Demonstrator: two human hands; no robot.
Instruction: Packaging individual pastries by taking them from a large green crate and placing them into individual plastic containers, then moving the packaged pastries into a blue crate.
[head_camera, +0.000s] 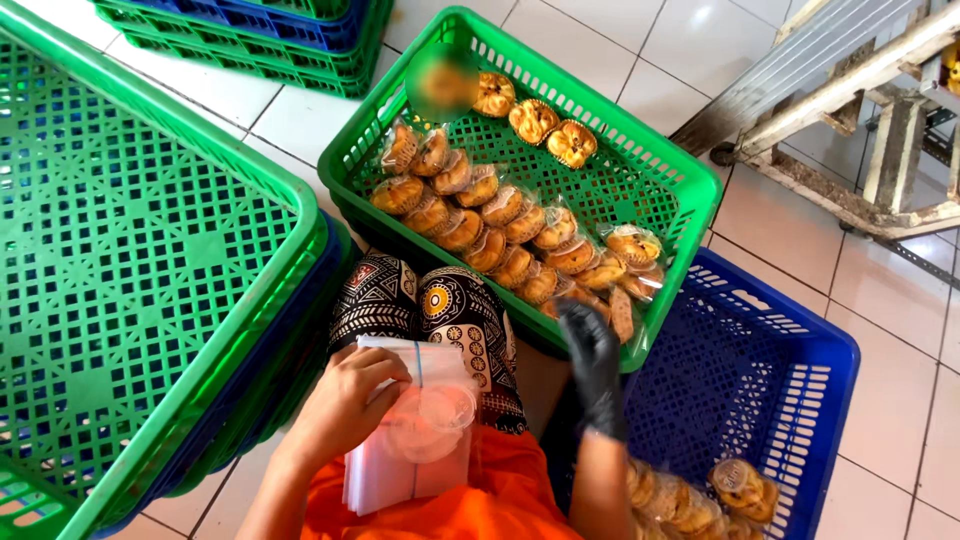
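Left hand (345, 400) bare, resting on a stack of clear plastic bags (410, 430) that lies across the lap, fingers curled over the top edge and pinching the uppermost bag, which bulges open in a soft pouch just right of the fingertips. Right hand (592, 365) in a black glove, raised over the near rim of the middle green crate (520, 40), fingers drawn together and pointing up toward the pastries; blurred, so cannot tell whether anything sits between the fingertips. Just beside that glove, a wrapped pastry (622, 313) standing on edge against the crate's near corner. Beyond it, wrapped round pastries (500, 225) packed in overlapping rows across the crate floor, golden-brown under clear film. Farther back in the same crate, three unwrapped pastries in paper cups (540, 125) set in a short line, with a blurred patch beside them. Beneath the hands, orange cloth (480, 500) over the thighs and patterned black-and-white fabric (430, 310) at the knees, touching the green crate's front wall. To the right, a blue crate (800, 340) on the floor, with more bagged pastries (700, 495) heaped in its near corner, close to the right forearm. To the left, a large empty-looking green crate (150, 230) nested on blue and green ones. At the top edge, stacked crates (250, 35), and at upper right a worn metal frame (860, 110) on white floor tiles (870, 290).
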